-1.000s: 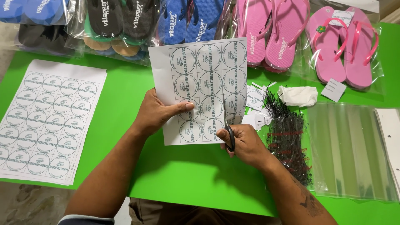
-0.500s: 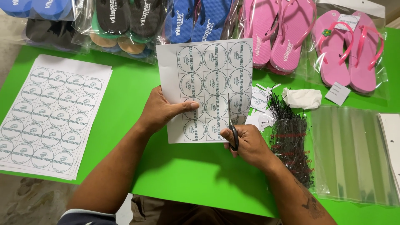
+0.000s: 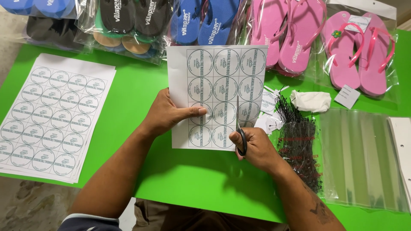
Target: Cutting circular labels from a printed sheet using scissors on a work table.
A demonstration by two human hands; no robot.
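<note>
Mid-cut: left hand (image 3: 165,115) pinching label sheet (image 3: 216,96) above green worktop (image 3: 141,94), right hand (image 3: 257,147) fingers closed through scissors (image 3: 239,124), blades between columns; likely next, steady upward snip along line.

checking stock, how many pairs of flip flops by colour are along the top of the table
Pink pairs: 2
Blue pairs: 2, one cut off at the corner
Black pairs: 1
Dark pair, partly hidden: 1
Total: 6 pairs in view
</note>
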